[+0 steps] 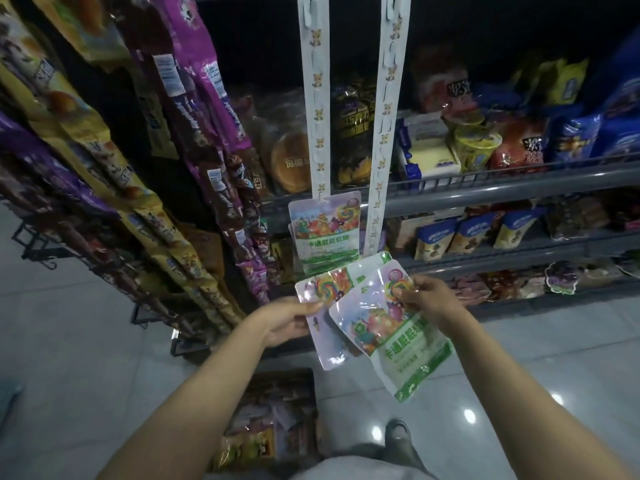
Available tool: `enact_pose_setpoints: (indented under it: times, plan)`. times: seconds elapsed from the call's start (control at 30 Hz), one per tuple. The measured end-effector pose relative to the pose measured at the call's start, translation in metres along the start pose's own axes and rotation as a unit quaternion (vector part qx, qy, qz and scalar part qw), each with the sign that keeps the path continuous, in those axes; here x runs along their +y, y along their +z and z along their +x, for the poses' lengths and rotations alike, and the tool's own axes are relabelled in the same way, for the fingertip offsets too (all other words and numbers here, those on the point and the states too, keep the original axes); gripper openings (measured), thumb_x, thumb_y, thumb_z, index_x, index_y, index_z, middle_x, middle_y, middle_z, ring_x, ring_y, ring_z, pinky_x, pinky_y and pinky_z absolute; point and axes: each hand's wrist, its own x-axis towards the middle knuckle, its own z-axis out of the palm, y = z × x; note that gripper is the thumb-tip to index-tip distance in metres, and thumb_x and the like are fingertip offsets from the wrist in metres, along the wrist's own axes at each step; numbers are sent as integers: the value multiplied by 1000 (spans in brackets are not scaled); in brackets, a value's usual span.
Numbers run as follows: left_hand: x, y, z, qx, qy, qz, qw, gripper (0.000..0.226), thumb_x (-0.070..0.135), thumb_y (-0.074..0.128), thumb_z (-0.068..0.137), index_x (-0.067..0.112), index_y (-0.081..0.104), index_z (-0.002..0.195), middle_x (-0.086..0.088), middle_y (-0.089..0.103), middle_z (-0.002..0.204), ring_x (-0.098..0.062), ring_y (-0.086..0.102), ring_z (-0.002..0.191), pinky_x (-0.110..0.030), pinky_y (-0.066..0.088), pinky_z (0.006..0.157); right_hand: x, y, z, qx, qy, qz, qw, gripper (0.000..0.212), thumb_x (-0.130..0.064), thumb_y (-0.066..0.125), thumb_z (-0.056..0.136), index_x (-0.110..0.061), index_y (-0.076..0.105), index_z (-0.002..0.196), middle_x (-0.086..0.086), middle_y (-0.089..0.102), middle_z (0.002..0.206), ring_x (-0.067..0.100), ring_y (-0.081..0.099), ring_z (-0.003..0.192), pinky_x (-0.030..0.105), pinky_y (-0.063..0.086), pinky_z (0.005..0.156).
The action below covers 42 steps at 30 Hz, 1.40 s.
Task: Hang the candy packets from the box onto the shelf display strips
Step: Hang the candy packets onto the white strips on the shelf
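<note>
Two white display strips hang in front of the shelves: the left strip (316, 98) and the right strip (382, 133). A candy packet (325, 233) with a green band hangs at the bottom of the left strip. My left hand (287, 322) grips a packet (323, 296) by its left edge, with another packet edge showing behind it. My right hand (427, 299) pinches the top of a second packet (398, 337), which overlaps the first and tilts down to the right. The box (273, 417) with more packets sits on the floor between my arms.
Grey wire shelves (502, 188) full of snack bags fill the right side. Strips of purple and yellow snack packs (194, 133) hang on the left, over a black rack (38, 251). The tiled floor (69, 341) lies below. My shoe (398, 434) is by the box.
</note>
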Motion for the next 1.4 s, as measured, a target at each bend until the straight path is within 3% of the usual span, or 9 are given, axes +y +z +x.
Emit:
enact_pose_setpoints:
  times: [0.2,0.4,0.5,0.63,0.83,1.07,1.2,1.3,1.4]
  plan:
    - [-14,34,21,70,30,-106,991,11,15,56,92,17,63,100,1,70,83,-16,64,80,-30,53,71,6,-17,27,43,14,43,998,12,-4,67,82,-7,64,71,-4,61,50,6,54,44,22,44,52]
    - [-3,64,34,113,140,-154,972,18,13,52,94,8,67,103,-3,74,90,-15,70,78,-25,57,68,1,-48,53,21,-23,-23,999,13,-14,67,85,-5,67,93,5,65,73,15,59,62,24,48,57]
    - [11,71,34,164,158,-106,968,14,18,56,92,12,68,98,-2,75,86,-22,69,81,-34,55,75,-6,-65,67,12,-69,-60,996,12,-13,66,85,-3,67,92,-1,63,68,5,60,54,12,47,49]
    - [35,84,24,183,167,-5,969,12,18,58,92,16,69,90,3,75,74,-13,70,67,-23,56,59,-26,-82,76,-40,-107,-108,988,6,-16,65,87,-13,64,81,-4,62,69,11,58,62,15,46,53]
    - [70,99,6,149,161,117,968,21,17,62,89,8,69,106,3,72,94,-7,69,79,-18,56,72,-51,-83,77,-102,-163,-172,966,13,-23,66,87,-10,66,89,-3,64,76,3,56,66,3,37,48]
    - [94,112,-9,173,192,251,933,9,14,73,80,19,72,88,10,70,89,7,64,71,-9,48,74,-63,-63,75,-111,-186,-152,964,21,-24,69,84,-3,65,84,9,70,81,22,66,75,35,51,73]
    - [98,112,-15,180,214,310,908,15,11,79,73,25,73,73,15,70,69,4,62,69,-11,47,66,-63,-49,71,-112,-193,-119,968,19,-23,69,84,-5,66,85,9,71,82,22,67,76,34,51,74]
    - [100,105,-19,209,230,336,889,15,11,80,72,14,76,87,2,74,83,-7,65,78,-21,51,75,-63,-38,68,-117,-199,-121,965,18,-24,70,83,-8,63,85,7,71,86,21,67,80,33,51,74]
    - [103,95,-24,213,221,355,883,24,10,79,73,8,75,97,4,72,84,-2,64,73,-14,51,70,-67,-26,70,-106,-198,-145,964,27,-26,73,80,-8,55,90,5,68,91,23,66,84,39,52,78]
